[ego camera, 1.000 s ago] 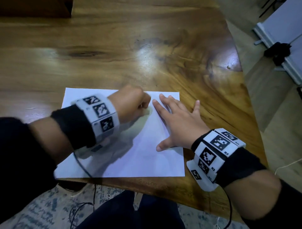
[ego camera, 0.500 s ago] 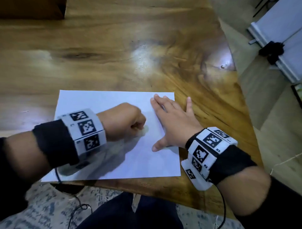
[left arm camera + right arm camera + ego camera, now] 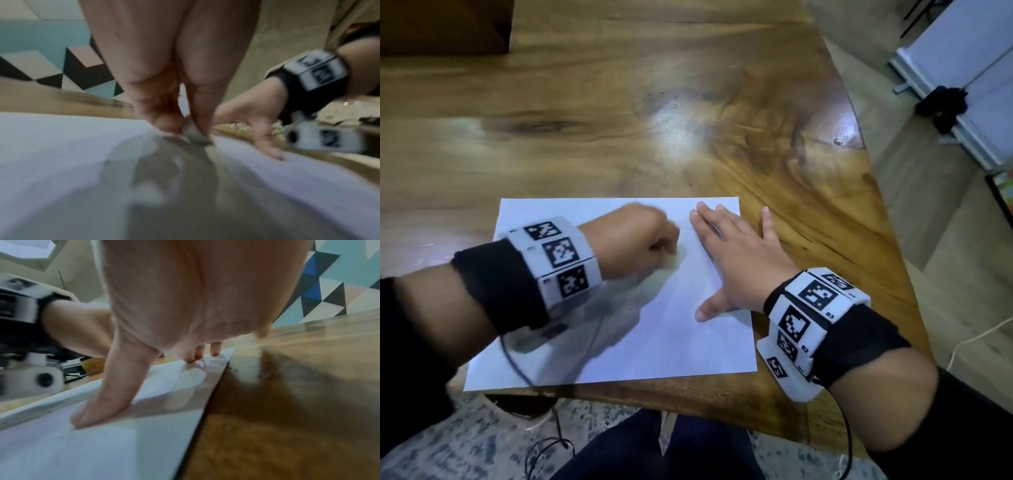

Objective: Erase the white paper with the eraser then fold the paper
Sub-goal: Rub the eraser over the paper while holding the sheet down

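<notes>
A white sheet of paper (image 3: 671,342) lies flat near the table's front edge. My left hand (image 3: 640,240) is curled into a fist over the sheet's upper middle and pinches a small whitish eraser (image 3: 193,133), whose end touches the paper (image 3: 61,154). In the head view the eraser is hidden under the fist. My right hand (image 3: 736,260) lies flat on the sheet's right part, fingers straight and spread, with the little finger out on the wood. The right wrist view shows the thumb and fingertips (image 3: 214,350) pressing the paper (image 3: 102,451) down.
The wooden table (image 3: 688,120) stretches far ahead and to the left; its right edge runs diagonally close to my right wrist. My knees and a cable are below the front edge. A white board with a black object stands on the floor at the far right (image 3: 945,102).
My left fist with the eraser slid back toward me and then forward and left again across the sheet, blurred by motion. The right hand kept pressing the paper's right side.
</notes>
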Demonstrator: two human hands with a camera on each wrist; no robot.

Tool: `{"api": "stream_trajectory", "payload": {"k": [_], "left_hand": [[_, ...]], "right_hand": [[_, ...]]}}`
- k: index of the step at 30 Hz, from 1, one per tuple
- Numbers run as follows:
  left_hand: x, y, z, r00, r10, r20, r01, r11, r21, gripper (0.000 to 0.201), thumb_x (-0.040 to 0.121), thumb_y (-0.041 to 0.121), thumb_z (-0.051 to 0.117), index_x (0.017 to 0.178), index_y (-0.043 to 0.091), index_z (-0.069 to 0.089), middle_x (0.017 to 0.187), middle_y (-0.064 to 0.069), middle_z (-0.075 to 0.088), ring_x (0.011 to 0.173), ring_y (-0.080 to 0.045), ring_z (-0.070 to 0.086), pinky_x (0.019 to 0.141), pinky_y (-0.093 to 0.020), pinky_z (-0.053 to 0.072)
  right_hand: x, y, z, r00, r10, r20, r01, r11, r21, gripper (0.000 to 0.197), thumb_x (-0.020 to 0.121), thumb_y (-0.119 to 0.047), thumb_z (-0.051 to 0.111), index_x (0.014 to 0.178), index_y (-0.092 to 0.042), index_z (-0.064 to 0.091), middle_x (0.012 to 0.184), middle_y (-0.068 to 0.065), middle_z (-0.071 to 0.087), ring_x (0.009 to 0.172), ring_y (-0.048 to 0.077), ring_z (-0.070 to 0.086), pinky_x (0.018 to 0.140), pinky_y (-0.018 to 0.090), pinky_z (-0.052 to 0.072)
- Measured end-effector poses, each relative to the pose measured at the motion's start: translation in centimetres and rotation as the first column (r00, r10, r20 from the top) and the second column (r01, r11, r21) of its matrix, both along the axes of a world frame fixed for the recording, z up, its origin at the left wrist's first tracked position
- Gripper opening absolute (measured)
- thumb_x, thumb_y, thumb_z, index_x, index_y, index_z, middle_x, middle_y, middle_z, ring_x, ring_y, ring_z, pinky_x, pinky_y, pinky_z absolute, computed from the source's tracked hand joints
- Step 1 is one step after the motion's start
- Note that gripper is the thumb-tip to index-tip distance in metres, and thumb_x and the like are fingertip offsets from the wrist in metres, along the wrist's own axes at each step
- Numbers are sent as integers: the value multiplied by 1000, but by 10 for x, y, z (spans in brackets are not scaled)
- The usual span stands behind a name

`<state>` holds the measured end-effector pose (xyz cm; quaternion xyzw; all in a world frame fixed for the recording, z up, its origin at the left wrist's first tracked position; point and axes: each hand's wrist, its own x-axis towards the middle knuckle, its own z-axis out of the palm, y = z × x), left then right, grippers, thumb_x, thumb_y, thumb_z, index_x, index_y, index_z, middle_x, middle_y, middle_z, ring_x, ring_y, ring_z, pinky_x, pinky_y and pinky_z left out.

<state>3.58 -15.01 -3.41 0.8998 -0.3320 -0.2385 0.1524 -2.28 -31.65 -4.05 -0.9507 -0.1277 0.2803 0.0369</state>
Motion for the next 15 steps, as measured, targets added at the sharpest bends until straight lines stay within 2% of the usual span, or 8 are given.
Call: {"api": "stream_trajectory", "payload": {"k": [3,5,8,10,12,15], "left_hand": [[15,-13,-3,985,121,125,-112,991,-76,5,79,13,61,82,10,62,70,2,47,74,-25,49,66,-25,32],[6,-9,-4,990,92,111,-80,990,-113,9,79,12,60,71,12,56,66,5,40,71,-22,45,64,-25,29],[-18,7,-1,997,-77,4,77,995,-56,10,78,18,57,74,10,60,73,-4,51,72,-23,49,59,-26,30],[-18,10,3,989,-130,-76,133,991,26,12,78,20,57,83,12,65,83,-6,63,78,-23,55,66,-24,37],[-4,2,7,995,-71,-63,73,997,31,13,76,16,61,87,16,67,87,-4,67,77,-18,54,72,-24,42],[18,-20,5,992,93,84,-88,994,-68,15,75,18,65,88,10,67,78,-3,60,72,-18,48,66,-24,35]], "right_hand": [[0,0,0,1000,4,4,-4,1000,-10,133,59,-68,70,147,-25,-20,154,-13,-24,143,11,-19,110,61,-15],[0,0,0,1000,9,4,-9,1000,-14,133,60,-70,69,147,-25,-21,154,-12,-24,143,11,-19,109,60,-16],[0,-1,-1,1000,0,5,0,1000,12,133,60,-69,69,147,-24,-20,155,-12,-24,143,10,-20,110,56,-18],[0,-1,-2,1000,-10,2,10,999,34,135,59,-67,71,147,-23,-20,155,-11,-25,143,10,-20,112,52,-18],[-1,-1,-3,1000,-16,6,16,999,45,137,59,-65,73,147,-21,-21,154,-10,-26,143,10,-20,114,47,-17],[-1,-1,-5,1000,-25,14,24,998,51,140,56,-65,74,147,-20,-22,154,-8,-28,143,10,-20,116,42,-14]]}}
